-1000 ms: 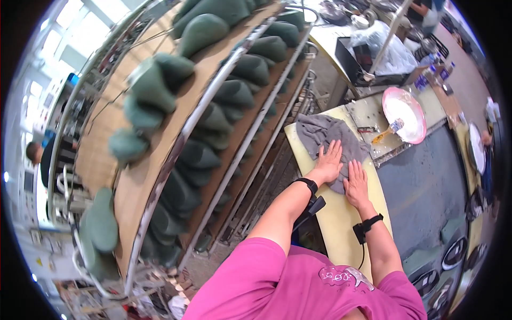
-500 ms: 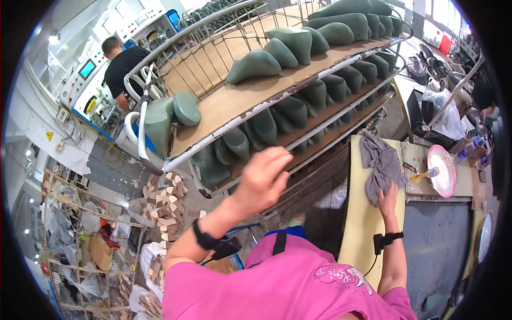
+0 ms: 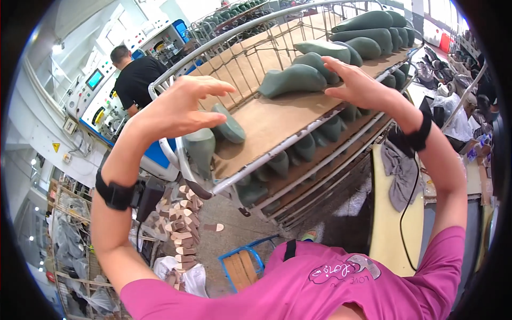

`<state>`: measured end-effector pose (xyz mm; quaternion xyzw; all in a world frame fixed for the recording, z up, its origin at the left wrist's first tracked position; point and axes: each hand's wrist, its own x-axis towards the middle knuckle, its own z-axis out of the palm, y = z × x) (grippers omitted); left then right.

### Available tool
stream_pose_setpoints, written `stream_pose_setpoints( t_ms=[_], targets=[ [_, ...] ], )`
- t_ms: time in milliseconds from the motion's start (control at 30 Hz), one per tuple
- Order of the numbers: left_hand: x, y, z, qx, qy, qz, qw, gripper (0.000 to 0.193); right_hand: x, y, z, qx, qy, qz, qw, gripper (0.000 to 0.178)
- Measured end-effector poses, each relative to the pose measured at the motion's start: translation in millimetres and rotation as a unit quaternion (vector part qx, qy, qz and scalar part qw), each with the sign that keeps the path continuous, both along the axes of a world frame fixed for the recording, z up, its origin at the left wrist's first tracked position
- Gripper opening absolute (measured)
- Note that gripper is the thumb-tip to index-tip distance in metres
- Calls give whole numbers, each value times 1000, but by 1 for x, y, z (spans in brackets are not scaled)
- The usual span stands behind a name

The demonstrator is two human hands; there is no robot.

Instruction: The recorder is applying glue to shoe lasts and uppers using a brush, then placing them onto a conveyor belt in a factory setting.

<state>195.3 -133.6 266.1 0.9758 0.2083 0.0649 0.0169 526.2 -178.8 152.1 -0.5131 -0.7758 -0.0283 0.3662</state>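
Note:
A metal rack cart (image 3: 298,130) with brown-lined shelves stands before me, carrying green shoe lasts. Over its left end is my left hand (image 3: 178,106), thumb and fingers apart and holding nothing. Just beside its fingers, a green last (image 3: 229,125) leans near another green last (image 3: 200,152) at the shelf corner. My right hand (image 3: 360,85) reaches over the upper shelf, also open, its fingers spread near a green last (image 3: 314,65). A longer last (image 3: 293,81) lies left of those fingers. Whether the right fingertips touch a last I cannot tell.
A grey rag (image 3: 402,176) lies on the yellow padded bench (image 3: 392,229) at right. A blue-framed stool (image 3: 240,269) stands below the cart, left of a pile of insoles (image 3: 184,229). A person in black (image 3: 138,77) works at a machine panel (image 3: 95,80) behind.
My right hand has left the grey rag and risen to the cart's upper shelf. My left hand has moved left and up, over the cart's left end. The view has shifted.

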Motion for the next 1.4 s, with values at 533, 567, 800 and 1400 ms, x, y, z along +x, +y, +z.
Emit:
stream_pose_setpoints(
  t_ms=[533,567,800,1400],
  targets=[
    [64,83,-42,-54,320,-127,937,44,-38,49,-6,-101,-49,-150,982,36],
    [65,85,-38,-80,299,-111,944,41,-34,34,1,-96,-54,-156,982,36],
    [24,96,28,-160,-78,-32,983,34,-10,-90,18,51,161,-106,980,44],
    [298,-129,-146,-619,-201,-179,738,20,33,-446,-264,76,392,-554,730,36]
  ],
)
